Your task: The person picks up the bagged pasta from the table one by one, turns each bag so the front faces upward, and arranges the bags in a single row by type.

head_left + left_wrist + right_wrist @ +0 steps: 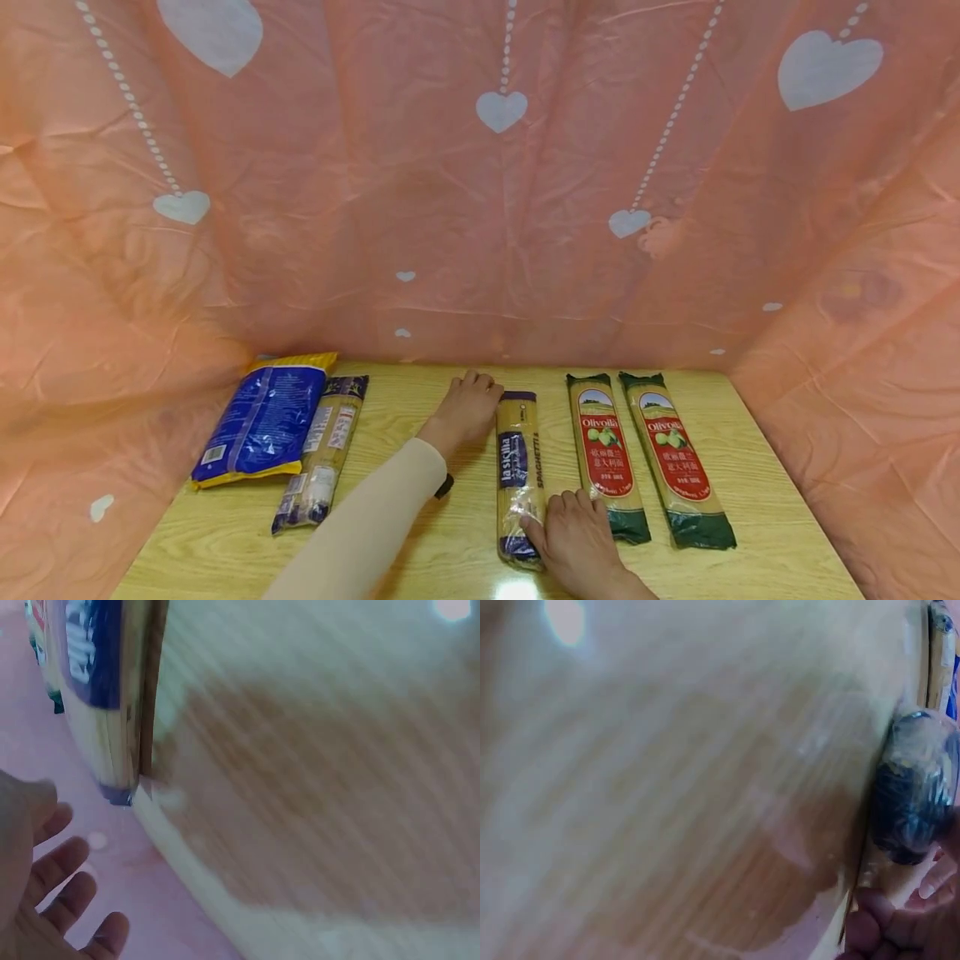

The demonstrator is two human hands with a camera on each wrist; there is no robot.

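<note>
A clear pack of spaghetti [517,479] with purple ends lies lengthwise in the middle of the table, its label reading "la Sicilia". By its far left corner is my left hand [468,408], its fingers loosely bent. In the left wrist view, the left hand [52,900] appears apart from the pack [97,690], holding nothing. My right hand [577,537] rests at the near right end, thumb against the wrapper and the other fingers beside it. Seen from the right wrist, the pack's dark end [911,795] is close to the right hand [907,922], which is partly out of frame.
Two green-ended Olivoila spaghetti packs [606,450] [678,458] lie on the right. On the left, a blue and yellow bag [262,421] partly overlaps another purple-ended pasta pack [322,454]. A pink sheet [450,208] with hearts hangs around the wooden table [765,500].
</note>
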